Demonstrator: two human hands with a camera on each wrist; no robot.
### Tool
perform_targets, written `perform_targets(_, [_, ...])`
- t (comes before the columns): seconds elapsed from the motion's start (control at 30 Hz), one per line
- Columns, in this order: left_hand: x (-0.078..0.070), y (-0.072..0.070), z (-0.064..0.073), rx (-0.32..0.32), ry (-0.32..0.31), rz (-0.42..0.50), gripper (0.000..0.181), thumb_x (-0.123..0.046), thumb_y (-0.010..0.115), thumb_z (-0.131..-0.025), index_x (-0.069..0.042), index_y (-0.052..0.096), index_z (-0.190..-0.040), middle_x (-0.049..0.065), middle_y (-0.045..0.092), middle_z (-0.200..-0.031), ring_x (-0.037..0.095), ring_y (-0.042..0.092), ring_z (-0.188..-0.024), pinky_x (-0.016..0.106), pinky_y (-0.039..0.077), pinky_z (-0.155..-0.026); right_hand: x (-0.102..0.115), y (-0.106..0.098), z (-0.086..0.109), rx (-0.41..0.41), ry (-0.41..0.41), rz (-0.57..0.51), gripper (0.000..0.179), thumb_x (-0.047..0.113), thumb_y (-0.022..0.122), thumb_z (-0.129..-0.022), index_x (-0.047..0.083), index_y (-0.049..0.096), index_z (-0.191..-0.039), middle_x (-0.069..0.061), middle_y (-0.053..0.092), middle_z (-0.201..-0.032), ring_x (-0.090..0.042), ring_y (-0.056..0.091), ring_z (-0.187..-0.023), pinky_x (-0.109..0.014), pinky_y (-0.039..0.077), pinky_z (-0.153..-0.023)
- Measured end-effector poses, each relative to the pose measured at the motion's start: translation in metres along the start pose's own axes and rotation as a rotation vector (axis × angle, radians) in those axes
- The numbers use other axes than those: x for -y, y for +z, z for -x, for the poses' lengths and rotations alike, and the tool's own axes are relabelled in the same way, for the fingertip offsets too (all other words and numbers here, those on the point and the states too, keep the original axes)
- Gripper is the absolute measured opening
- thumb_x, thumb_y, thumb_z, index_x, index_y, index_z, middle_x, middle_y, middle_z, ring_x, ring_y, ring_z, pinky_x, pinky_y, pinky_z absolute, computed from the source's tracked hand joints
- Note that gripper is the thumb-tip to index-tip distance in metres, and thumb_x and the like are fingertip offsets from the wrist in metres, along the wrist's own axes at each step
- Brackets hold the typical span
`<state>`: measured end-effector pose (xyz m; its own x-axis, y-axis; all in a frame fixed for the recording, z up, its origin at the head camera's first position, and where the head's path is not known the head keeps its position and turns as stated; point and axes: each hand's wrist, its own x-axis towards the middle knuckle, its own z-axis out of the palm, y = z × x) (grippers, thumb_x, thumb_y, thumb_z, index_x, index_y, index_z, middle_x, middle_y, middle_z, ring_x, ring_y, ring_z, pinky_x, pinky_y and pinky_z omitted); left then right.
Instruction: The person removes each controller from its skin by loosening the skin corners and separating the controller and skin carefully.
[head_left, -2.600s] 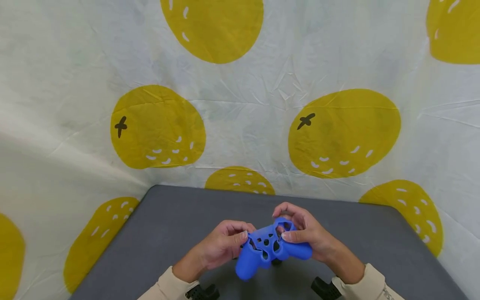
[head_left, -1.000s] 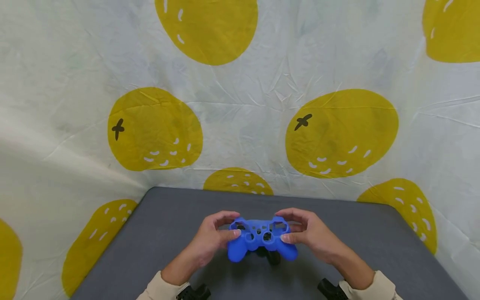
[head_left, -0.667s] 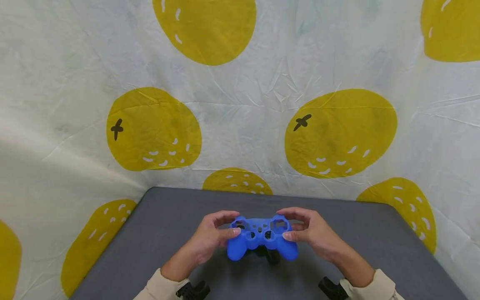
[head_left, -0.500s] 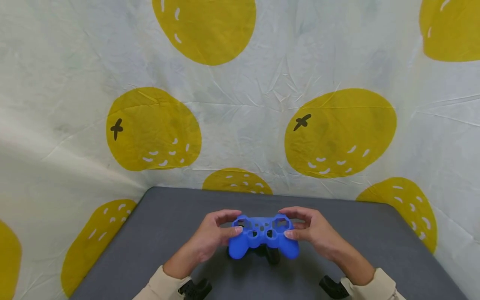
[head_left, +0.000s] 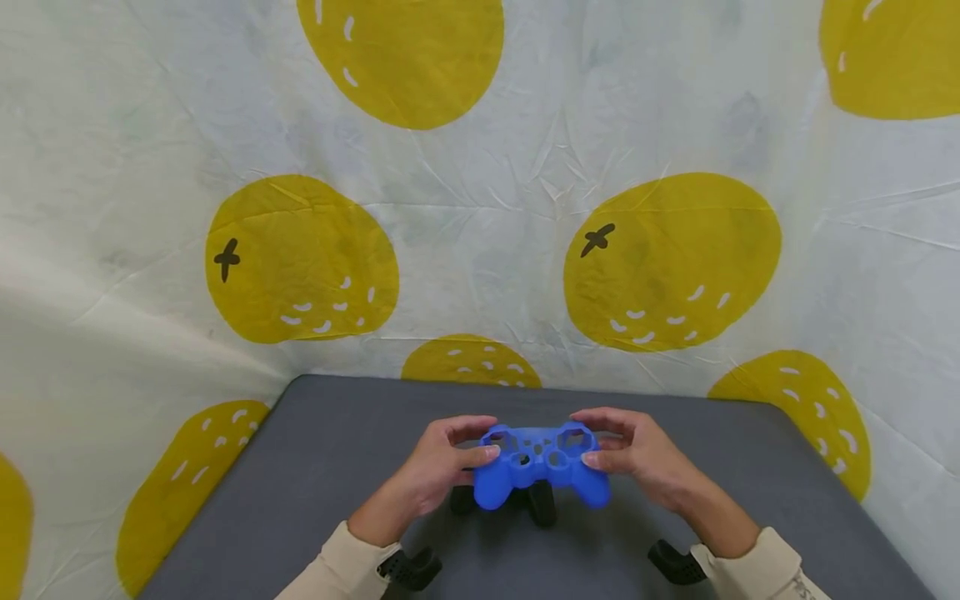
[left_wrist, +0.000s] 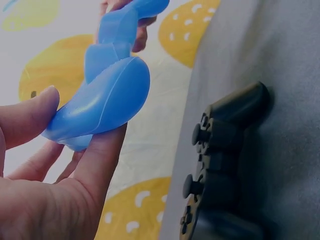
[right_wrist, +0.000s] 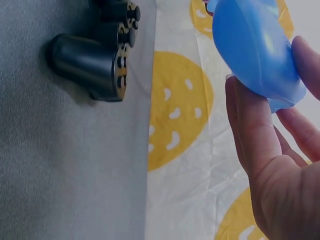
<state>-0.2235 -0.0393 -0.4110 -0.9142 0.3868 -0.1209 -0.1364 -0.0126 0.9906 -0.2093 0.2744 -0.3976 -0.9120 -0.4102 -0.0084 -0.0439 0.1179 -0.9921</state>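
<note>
A blue silicone controller cover [head_left: 536, 471], with openings for sticks and buttons, is held up in the air between both hands. My left hand [head_left: 442, 462] pinches its left end, thumb on the front and fingers behind. On the other end, my right hand [head_left: 641, 454] grips in the same way. Below the cover a black game controller [left_wrist: 220, 165] lies on the table, apart from it, with its sticks and buttons facing up. In the head view the cover hides most of that controller; its dark grips show underneath.
The dark grey table [head_left: 360, 417] runs back to a white cloth [head_left: 480, 275] printed with yellow fruit, which also rises at both sides. Black wrist devices [head_left: 411, 569] sit at the cuffs of the beige sleeves.
The cover was tilted in front of the hands earlier and is now level. Over the last second both hands have carried it slightly right and up, uncovering more of the black controller's grips.
</note>
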Motion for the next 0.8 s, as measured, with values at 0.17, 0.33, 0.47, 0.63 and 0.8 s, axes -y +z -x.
perform_targets(0.17, [0.006,0.007,-0.008,0.001,0.011,0.01,0.049,-0.008,0.073,-0.097,0.002,0.059,-0.143,0.023,0.061,-0.139,0.018,0.072,-0.098,0.05,0.063,-0.09,-0.005,-0.007,0.002,-0.015,0.004,0.015,0.06,0.009,0.074,-0.096,-0.008,0.049,-0.147,0.001,0.068,-0.131,-0.012,0.072,-0.109,-0.033,0.063,-0.087])
perform_targets(0.33, [0.011,0.015,-0.015,-0.01,0.014,0.01,0.048,-0.007,0.074,-0.095,0.001,0.062,-0.141,0.021,0.063,-0.136,0.018,0.072,-0.097,0.051,0.063,-0.089,-0.008,-0.013,0.005,-0.026,0.011,0.019,0.058,0.009,0.074,-0.095,-0.006,0.051,-0.147,0.003,0.068,-0.13,-0.011,0.072,-0.109,-0.033,0.063,-0.087])
perform_targets(0.47, [0.012,0.02,-0.02,-0.021,0.012,-0.004,0.048,-0.007,0.075,-0.095,0.0,0.062,-0.141,0.021,0.063,-0.137,0.02,0.073,-0.098,0.051,0.063,-0.089,-0.009,-0.019,0.006,-0.035,0.017,0.018,0.058,0.01,0.075,-0.095,-0.005,0.052,-0.146,0.005,0.069,-0.128,-0.011,0.072,-0.108,-0.032,0.063,-0.086])
perform_targets(0.63, [0.013,0.027,-0.024,-0.015,0.008,-0.007,0.049,-0.008,0.074,-0.096,0.0,0.061,-0.142,0.022,0.062,-0.139,0.023,0.074,-0.101,0.052,0.063,-0.09,-0.011,-0.026,0.009,-0.051,0.022,0.029,0.057,0.01,0.074,-0.095,-0.006,0.052,-0.146,0.006,0.069,-0.126,-0.011,0.072,-0.107,-0.032,0.063,-0.085])
perform_targets(0.8, [0.014,0.034,-0.03,-0.007,0.0,0.009,0.048,-0.008,0.074,-0.096,0.0,0.062,-0.142,0.024,0.06,-0.142,0.025,0.075,-0.103,0.052,0.063,-0.089,-0.013,-0.034,0.013,-0.062,0.025,0.039,0.057,0.009,0.074,-0.096,-0.005,0.053,-0.146,0.008,0.069,-0.127,-0.009,0.072,-0.107,-0.032,0.063,-0.085])
